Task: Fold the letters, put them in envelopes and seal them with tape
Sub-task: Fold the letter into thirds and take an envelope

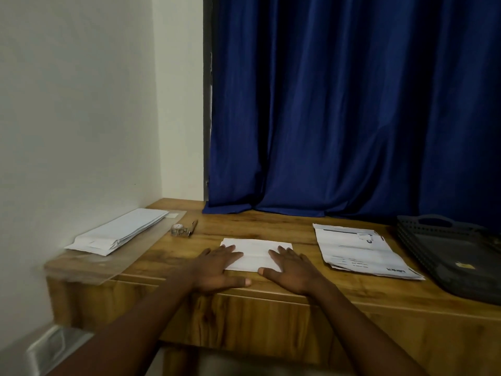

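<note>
Left hand: your left hand (217,267) lies flat, fingers straight and a bit spread, pressing down on the left end of the folded letter (256,253). Thumb sticks out toward the right along the near edge, on the wood.

Right hand: same deal, your right hand (291,270) is flat with straight fingers on the right end of the folded letter, thumb pointing left. The two thumbs are near each other but not touching.

Folded letter: white, lying flat on the wooden desk (271,294) close to its near edge, with a crease line across it between your hands.

Tape: a small clear tape roll (178,229) sits to the left of the folded letter and further back, well apart from it.

Pen: a pen (193,227) lies just beside the tape roll, on the side toward the folded letter.

Envelopes: a stack of white envelopes (119,232) is far left of the folded letter, resting on a clear plastic sheet (89,267) near the wall (76,118).

Other letters: a pile of printed sheets (363,251) lies right of the folded letter, well apart, print too blurry to read.

Tray: a dark tray (455,256) with a handle slot, further right of the printed sheets.

Curtain: a blue curtain (352,104) hangs behind the folded letter, hem resting on the back of the desk.
</note>
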The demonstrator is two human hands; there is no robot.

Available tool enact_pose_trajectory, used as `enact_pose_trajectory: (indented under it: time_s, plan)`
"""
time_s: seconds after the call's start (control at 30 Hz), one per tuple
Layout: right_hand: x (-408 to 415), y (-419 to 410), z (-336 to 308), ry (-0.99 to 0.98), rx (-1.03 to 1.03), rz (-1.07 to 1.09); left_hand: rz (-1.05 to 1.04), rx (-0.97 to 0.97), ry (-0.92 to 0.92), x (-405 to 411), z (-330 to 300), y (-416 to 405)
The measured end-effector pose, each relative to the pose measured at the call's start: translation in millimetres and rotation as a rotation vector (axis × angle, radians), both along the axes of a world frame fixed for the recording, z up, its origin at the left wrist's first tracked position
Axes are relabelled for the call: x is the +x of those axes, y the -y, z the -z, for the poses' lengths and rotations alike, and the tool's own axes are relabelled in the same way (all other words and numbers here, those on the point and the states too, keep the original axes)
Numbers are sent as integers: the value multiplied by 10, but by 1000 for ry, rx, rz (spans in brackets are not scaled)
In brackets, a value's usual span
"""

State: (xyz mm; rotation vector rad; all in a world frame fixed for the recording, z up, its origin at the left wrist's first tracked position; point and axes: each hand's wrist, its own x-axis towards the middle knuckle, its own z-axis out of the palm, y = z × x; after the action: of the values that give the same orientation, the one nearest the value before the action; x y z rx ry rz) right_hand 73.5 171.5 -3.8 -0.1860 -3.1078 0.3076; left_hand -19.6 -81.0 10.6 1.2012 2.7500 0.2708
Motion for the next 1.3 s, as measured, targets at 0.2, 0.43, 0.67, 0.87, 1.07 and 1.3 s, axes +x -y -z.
enact_pose_trajectory:
  time_s: [0.2, 0.43, 0.67, 0.87, 1.07, 1.3]
  plan:
    - [424, 15, 5, 3, 36, -72, 45, 39, -131, 251, 58, 221]
    - [725, -100, -3, -155, -47, -177, 107, 444, -25, 284, 79, 427]
    - [728, -220, -160, -338, -792, -61, -52, 762, 313, 118, -36, 388]
    - [417, -227, -176, -479, -903, 180, -315, 745, 199, -115, -21, 114]
    - [220, -153, -81, -541, -524, 368, -377, 551, -65, -149, 102, -30]
    - [239, -6, -57, -522, -46, 272, -168, 332, -246, -64, 98, -103]
